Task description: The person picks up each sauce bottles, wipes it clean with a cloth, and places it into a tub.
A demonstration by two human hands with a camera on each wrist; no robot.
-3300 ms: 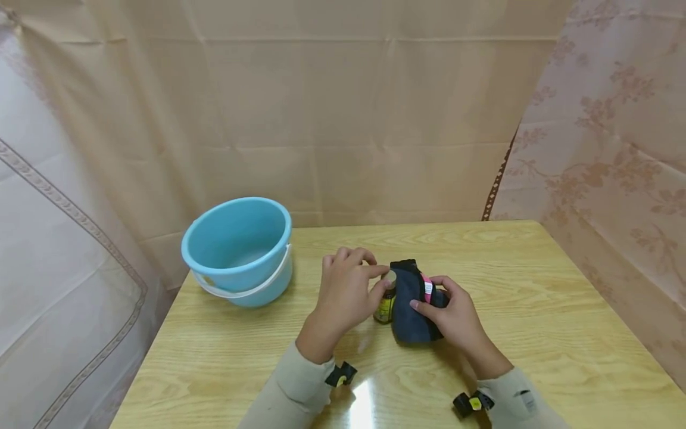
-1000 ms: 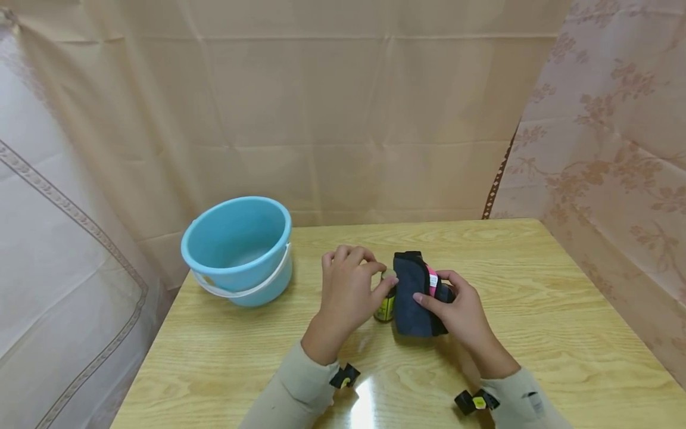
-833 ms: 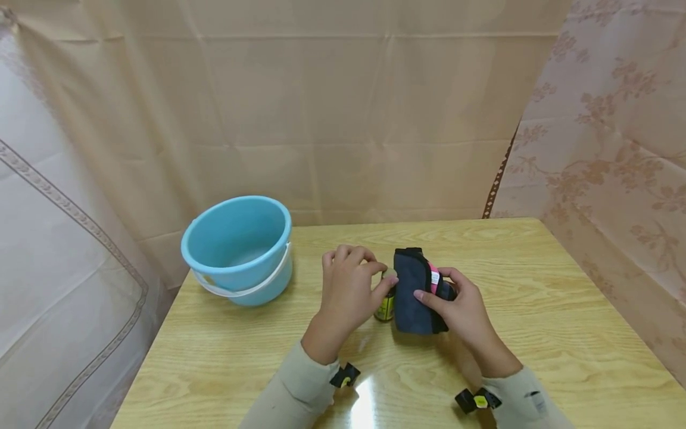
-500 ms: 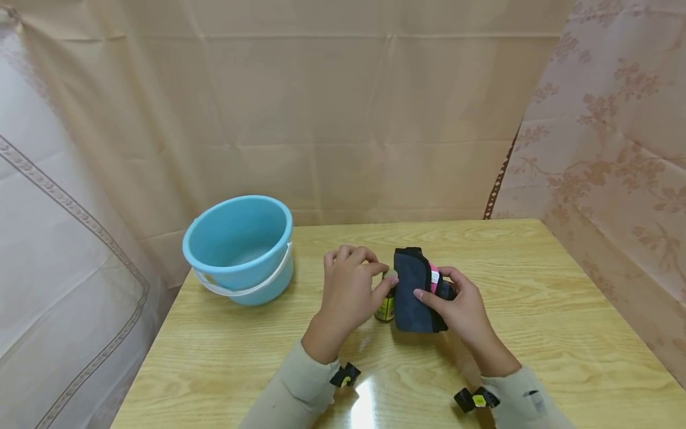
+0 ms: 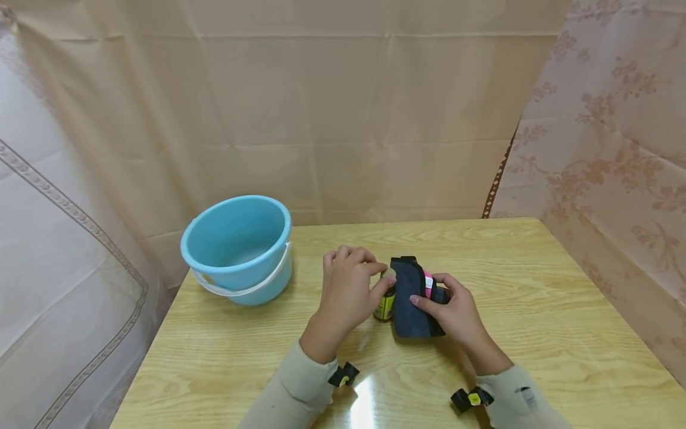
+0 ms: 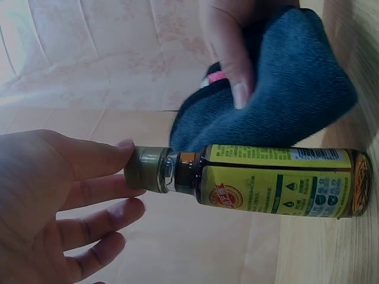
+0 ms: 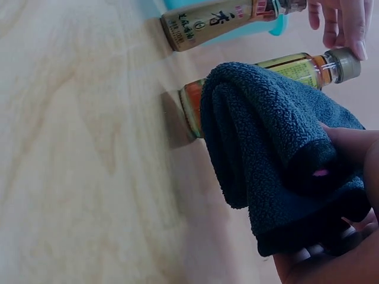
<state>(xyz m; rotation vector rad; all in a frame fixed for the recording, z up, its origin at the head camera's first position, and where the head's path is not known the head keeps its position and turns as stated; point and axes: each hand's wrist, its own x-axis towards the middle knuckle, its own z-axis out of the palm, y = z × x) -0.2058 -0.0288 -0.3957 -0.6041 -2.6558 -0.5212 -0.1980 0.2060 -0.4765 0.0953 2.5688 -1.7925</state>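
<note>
A glass bottle with a yellow-green label [image 6: 260,180] stands upright on the wooden table [image 5: 536,333]. My left hand [image 5: 345,289] pinches its cap [image 6: 146,169] between thumb and index finger, the other fingers loosely bent. Folded in my right hand [image 5: 458,313] is a dark blue towel [image 5: 411,301] with black edging and a pink tag, gripped between thumb and fingers. The towel lies close along the bottle's side and overlaps it in the right wrist view. A second bottle with a brown label [image 7: 216,23] shows there too, hidden in the head view.
A light blue bucket [image 5: 254,286] with a white handle stands at the table's back left. Beige cloth [image 5: 348,119] hangs behind the table, with patterned curtains [image 5: 616,149] at the right. Black straps [image 5: 343,374] sit at both sleeve cuffs.
Over the last seconds the right hand has moved the towel up along the bottle, then back down and slightly left. The left hand has stayed at the cap; the bottle has hardly moved.
</note>
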